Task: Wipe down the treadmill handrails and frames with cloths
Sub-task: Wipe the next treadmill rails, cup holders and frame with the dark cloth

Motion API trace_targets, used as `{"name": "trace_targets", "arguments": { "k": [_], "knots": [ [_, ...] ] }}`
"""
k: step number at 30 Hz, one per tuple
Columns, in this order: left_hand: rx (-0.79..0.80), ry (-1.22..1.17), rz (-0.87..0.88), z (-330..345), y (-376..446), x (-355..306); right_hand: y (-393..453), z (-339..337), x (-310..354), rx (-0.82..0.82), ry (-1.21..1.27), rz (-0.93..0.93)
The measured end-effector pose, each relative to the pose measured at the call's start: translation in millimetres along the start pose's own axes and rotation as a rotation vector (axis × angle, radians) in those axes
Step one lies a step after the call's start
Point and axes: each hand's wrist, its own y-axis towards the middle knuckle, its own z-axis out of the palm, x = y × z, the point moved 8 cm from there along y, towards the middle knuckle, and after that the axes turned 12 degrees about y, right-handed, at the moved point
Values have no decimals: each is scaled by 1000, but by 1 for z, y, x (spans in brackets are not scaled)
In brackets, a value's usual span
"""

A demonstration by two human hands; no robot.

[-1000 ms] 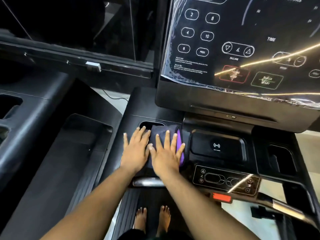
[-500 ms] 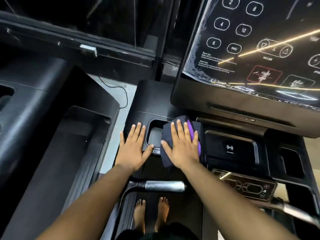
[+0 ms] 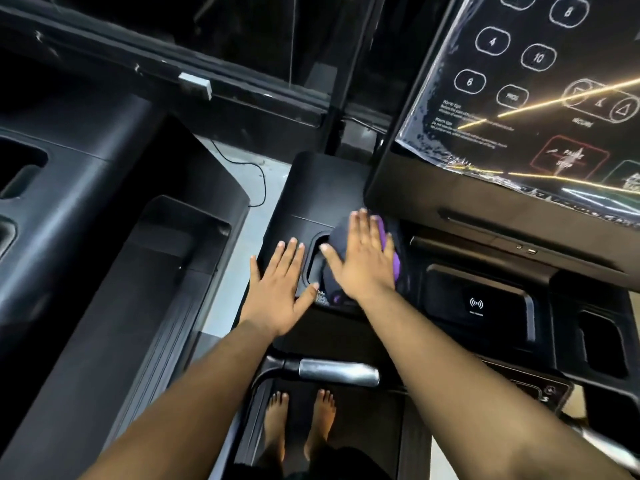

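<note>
Pressing flat, the right hand has its fingers straight and close together on the cloth, a dark cloth with a purple edge. That cloth lies on the console, over the right side of the cup recess and just under the screen. Left hand rests bare on the console left of the recess, fingers spread wide, holding nothing. Down below, the handrail sits above two bare feet.

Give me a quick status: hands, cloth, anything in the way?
Left hand flat on the console, holding nothing. Right hand pressing the cloth flat beside the cup holder. Nothing in the way.
</note>
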Motion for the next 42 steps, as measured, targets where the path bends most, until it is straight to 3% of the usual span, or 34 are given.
{"name": "trace_targets", "arguments": {
  "k": [6, 9, 16, 22, 24, 26, 28, 33, 35, 39, 42],
  "knots": [
    [-232, -405, -141, -21, -12, 22, -16, 24, 44, 192, 3, -310],
    [-218, -433, -172, -20, -16, 23, -50, 24, 31, 284, 88, -390],
    [-65, -275, -101, -3, -40, 13, -43, 23, 49, 141, -138, -128],
    [8, -267, -88, 1, -36, 11, -56, 15, 32, 195, -189, -431],
    [6, -275, -92, 0, -35, 12, -54, 17, 37, 148, -239, -334],
    [-5, -320, -105, -3, -34, 14, -55, 23, 50, 82, -167, -139],
    [-6, -365, -107, -5, -34, 13, -60, 26, 55, 19, -102, -69],
    [26, -272, -89, -3, -34, 11, -74, 16, 28, 189, -178, -407],
    [38, -190, -83, 0, -33, 10, -88, 7, 14, 128, -322, -504],
    [52, -105, -83, 5, -30, 9, -107, -1, -15, 45, -401, -445],
    [45, -87, -90, 6, -30, 8, -87, -4, -32, 117, -323, -276]
  ]
}}
